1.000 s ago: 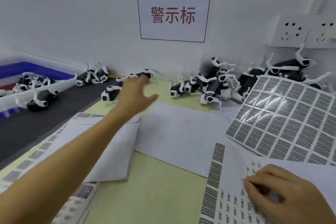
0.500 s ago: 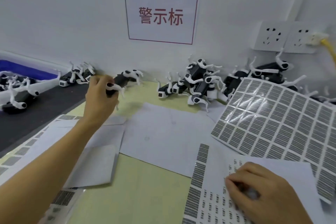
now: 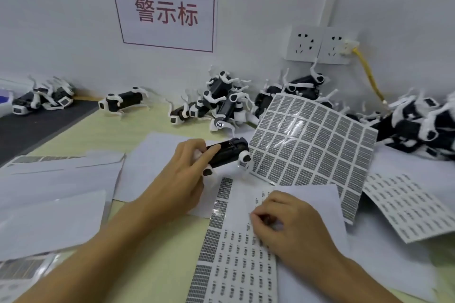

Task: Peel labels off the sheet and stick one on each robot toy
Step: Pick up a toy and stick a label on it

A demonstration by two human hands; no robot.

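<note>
- At mid-table, over white paper, the left hand (image 3: 183,179) grips a black-and-white toy (image 3: 227,152), fingers curled round its body, its legs hanging toward the sheets.
- Just nearer, the right hand (image 3: 285,224) rests on the label sheet (image 3: 236,261) with its fingers curled and their tips pinched at a label; what they hold is too small to tell.
- That sheet lies at the table's near edge, dark strips down its left side.
- Beside the held toy, to the right, a curled grid sheet (image 3: 310,145) leans up, and another label sheet (image 3: 406,206) lies flat toward the right edge.
- Along the far edge by the wall, toys sit in a pile (image 3: 221,103); one more (image 3: 123,102) stands apart to the left.
- More toys heap at the far right (image 3: 418,123).
- Blank backing sheets (image 3: 54,194) cover the left side of the table (image 3: 152,253).
</note>
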